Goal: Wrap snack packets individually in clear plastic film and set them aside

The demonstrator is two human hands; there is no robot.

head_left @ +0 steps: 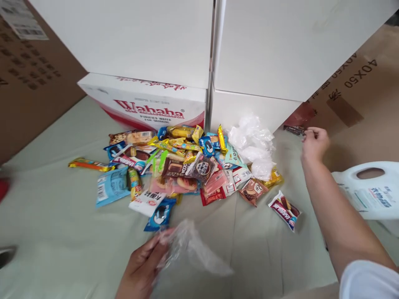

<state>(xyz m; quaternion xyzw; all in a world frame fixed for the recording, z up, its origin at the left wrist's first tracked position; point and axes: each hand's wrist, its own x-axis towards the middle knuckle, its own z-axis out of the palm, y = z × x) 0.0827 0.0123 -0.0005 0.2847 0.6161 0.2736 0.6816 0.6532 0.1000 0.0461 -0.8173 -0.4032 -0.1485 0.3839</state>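
Note:
My left hand is low in the middle, its fingers closed on a clear plastic bag that trails off to the right. My right hand reaches far out to the right with its fingers curled in, close to a dark snack packet at the foot of the white boxes; whether it holds anything I cannot make out. Between the hands lies a heap of snack packets on a pale green cloth. A crumpled bunch of clear bags sits at the heap's right side.
White cartons, one printed Wahaha, stand behind the heap. Brown cardboard boxes flank both sides. A white plastic jug with a handle stands at the right. A loose red and white packet and a long gold bar lie apart from the heap.

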